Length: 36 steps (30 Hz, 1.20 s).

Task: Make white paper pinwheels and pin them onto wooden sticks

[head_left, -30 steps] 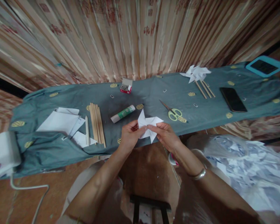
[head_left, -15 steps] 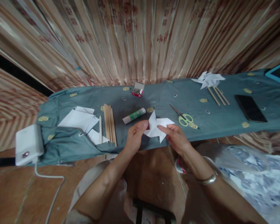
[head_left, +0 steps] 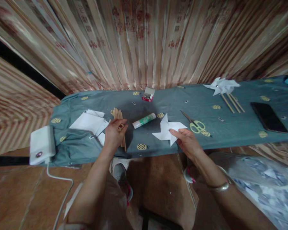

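My right hand (head_left: 187,142) pinches a white folded paper pinwheel (head_left: 168,130) at its centre, on the grey-blue cloth of the board (head_left: 230,127). Over at the left, my left hand (head_left: 114,133) lies on a bundle of wooden sticks (head_left: 120,126), with its fingers curled around them. A green and white glue stick (head_left: 144,120) lies between the two hands. Yellow-handled scissors (head_left: 194,123) rest just right of the pinwheel.
White paper sheets (head_left: 87,122) lie left of the sticks. A small red box of pins (head_left: 148,94) sits at the back. Finished pinwheels on sticks (head_left: 223,88) and a black phone (head_left: 268,117) are at the right. A white iron rest (head_left: 41,145) caps the left end.
My left hand has let go of the pinwheel and moved left onto the wooden sticks. The right hand keeps the pinwheel, now lower on the cloth. The view has shifted left.
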Each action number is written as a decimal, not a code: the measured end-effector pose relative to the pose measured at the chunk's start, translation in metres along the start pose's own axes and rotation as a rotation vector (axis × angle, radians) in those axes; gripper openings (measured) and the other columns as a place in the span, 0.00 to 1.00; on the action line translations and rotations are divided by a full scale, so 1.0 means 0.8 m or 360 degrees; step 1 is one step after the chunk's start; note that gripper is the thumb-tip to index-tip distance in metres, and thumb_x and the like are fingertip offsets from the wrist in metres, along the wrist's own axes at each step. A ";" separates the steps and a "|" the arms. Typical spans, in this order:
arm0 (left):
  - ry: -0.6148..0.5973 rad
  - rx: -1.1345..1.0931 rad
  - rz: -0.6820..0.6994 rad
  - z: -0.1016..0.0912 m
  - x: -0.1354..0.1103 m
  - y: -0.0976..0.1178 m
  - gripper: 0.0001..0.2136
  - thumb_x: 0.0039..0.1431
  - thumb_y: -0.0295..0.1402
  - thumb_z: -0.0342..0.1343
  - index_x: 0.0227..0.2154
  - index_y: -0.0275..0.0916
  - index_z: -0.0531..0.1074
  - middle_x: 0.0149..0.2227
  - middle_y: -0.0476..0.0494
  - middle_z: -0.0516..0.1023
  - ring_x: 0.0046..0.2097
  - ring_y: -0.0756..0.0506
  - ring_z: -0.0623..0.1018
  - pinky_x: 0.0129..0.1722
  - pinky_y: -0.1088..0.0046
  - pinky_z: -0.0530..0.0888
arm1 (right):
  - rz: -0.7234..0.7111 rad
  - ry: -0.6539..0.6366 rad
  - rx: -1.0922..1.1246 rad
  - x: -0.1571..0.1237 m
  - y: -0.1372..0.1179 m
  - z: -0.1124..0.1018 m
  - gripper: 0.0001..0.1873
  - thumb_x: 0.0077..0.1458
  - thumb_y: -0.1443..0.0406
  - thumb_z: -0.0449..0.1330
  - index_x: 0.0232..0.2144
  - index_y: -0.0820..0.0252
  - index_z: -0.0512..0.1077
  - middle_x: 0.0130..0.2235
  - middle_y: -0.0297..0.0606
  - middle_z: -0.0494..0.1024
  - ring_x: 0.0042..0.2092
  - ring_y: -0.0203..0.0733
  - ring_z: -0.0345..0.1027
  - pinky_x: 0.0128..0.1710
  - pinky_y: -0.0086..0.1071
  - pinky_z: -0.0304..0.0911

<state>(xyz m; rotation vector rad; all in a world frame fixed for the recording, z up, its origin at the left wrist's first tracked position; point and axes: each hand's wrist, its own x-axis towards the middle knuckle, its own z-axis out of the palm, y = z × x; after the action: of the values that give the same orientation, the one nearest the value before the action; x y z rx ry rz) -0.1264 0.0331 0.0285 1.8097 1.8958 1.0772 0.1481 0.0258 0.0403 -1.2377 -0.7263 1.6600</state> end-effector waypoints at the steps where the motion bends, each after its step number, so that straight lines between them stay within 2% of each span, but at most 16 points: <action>1: -0.0069 0.0197 0.0015 -0.005 0.001 -0.008 0.09 0.54 0.31 0.56 0.37 0.38 0.79 0.36 0.42 0.80 0.35 0.44 0.77 0.41 0.68 0.72 | -0.0001 0.0000 0.0002 0.000 0.000 -0.001 0.16 0.30 0.56 0.77 0.18 0.58 0.78 0.22 0.33 0.80 0.22 0.35 0.70 0.25 0.28 0.67; 4: -0.0218 0.0591 0.0075 -0.009 -0.002 -0.019 0.09 0.56 0.32 0.57 0.38 0.37 0.78 0.38 0.39 0.80 0.40 0.40 0.78 0.42 0.67 0.73 | 0.0004 0.0006 0.0012 0.000 0.001 -0.003 0.16 0.30 0.57 0.77 0.18 0.58 0.78 0.22 0.33 0.80 0.23 0.34 0.70 0.25 0.26 0.66; 9: -0.0250 0.0837 0.0100 -0.005 -0.005 -0.013 0.11 0.58 0.31 0.57 0.43 0.36 0.77 0.44 0.37 0.79 0.46 0.38 0.79 0.45 0.65 0.74 | -0.0010 -0.0013 -0.0011 0.000 0.002 -0.004 0.16 0.29 0.56 0.77 0.19 0.58 0.78 0.22 0.33 0.80 0.23 0.35 0.71 0.26 0.27 0.67; 19: -0.0236 0.0947 0.0078 -0.005 -0.004 -0.011 0.14 0.59 0.32 0.57 0.47 0.35 0.75 0.46 0.35 0.78 0.50 0.37 0.77 0.48 0.64 0.74 | -0.0007 -0.0015 0.0026 -0.005 -0.005 0.001 0.17 0.28 0.57 0.78 0.16 0.58 0.76 0.21 0.31 0.79 0.22 0.33 0.69 0.26 0.27 0.67; 26: -0.0244 0.0953 0.0104 -0.003 -0.005 -0.010 0.10 0.59 0.32 0.56 0.42 0.37 0.76 0.40 0.38 0.78 0.47 0.38 0.77 0.45 0.66 0.73 | 0.0010 0.0000 0.0009 -0.004 -0.003 0.003 0.17 0.28 0.56 0.78 0.17 0.58 0.76 0.21 0.32 0.79 0.23 0.33 0.69 0.25 0.25 0.65; 32: -0.0270 0.0978 0.0012 -0.003 -0.004 -0.007 0.15 0.58 0.31 0.54 0.47 0.35 0.75 0.42 0.37 0.79 0.46 0.39 0.78 0.44 0.66 0.73 | -0.0001 0.0003 0.0023 -0.002 -0.001 0.001 0.17 0.29 0.57 0.78 0.18 0.58 0.76 0.21 0.32 0.78 0.24 0.34 0.70 0.24 0.25 0.64; 36: -0.0277 0.1027 0.0011 -0.003 -0.004 -0.003 0.14 0.59 0.30 0.51 0.46 0.36 0.75 0.41 0.37 0.79 0.44 0.40 0.79 0.42 0.68 0.73 | 0.0008 -0.0002 0.0034 -0.001 0.000 -0.001 0.17 0.29 0.57 0.78 0.17 0.58 0.76 0.21 0.32 0.78 0.23 0.32 0.69 0.24 0.25 0.63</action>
<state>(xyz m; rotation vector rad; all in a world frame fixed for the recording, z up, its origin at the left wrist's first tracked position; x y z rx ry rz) -0.1290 0.0296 0.0279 2.1332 2.2871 0.2895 0.1485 0.0248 0.0404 -1.2246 -0.7053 1.6685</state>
